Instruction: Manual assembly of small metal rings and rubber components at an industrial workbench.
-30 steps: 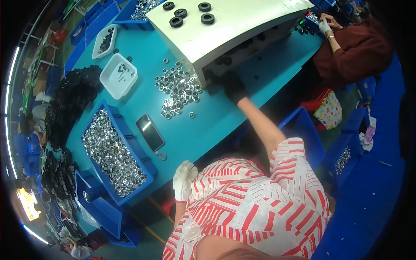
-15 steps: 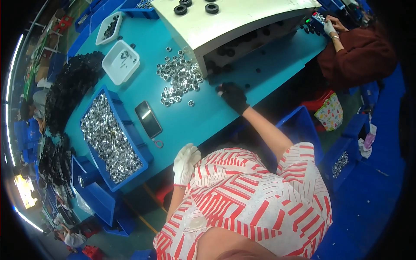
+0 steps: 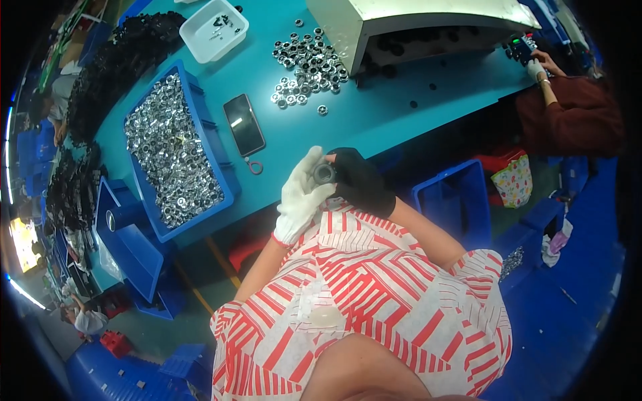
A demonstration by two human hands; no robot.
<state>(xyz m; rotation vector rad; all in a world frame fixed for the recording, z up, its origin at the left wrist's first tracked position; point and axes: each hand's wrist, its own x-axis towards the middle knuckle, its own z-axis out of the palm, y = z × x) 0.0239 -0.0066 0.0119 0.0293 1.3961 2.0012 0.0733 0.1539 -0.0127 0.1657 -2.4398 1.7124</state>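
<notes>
A: so where's the dark ring at?

B: Pretty much dead center of the frame, up off the table and right near its front edge, caught between both hands.

A: and the fingers?

B: Left hand wears a white glove, thumb below and fingers above, pinching the ring from its left side. Right hand is in a black glove with a bare fingertip poking out, touching the ring at its upper right. Rest of those right fingers are curled out of sight, so I can't tell how they sit.

A: what else is lying around?

B: A phone flat on the table, just up and left of the hands. Loose silver parts are scattered at top center, next to a pale hood that runs to the upper right. Blue bin on the left is loaded with more silver pieces, and a white tray with small dark bits sits upper left.

A: anybody else?

B: Yep, a co-worker in a dark reddish top at the right edge, well apart from these hands.
</notes>
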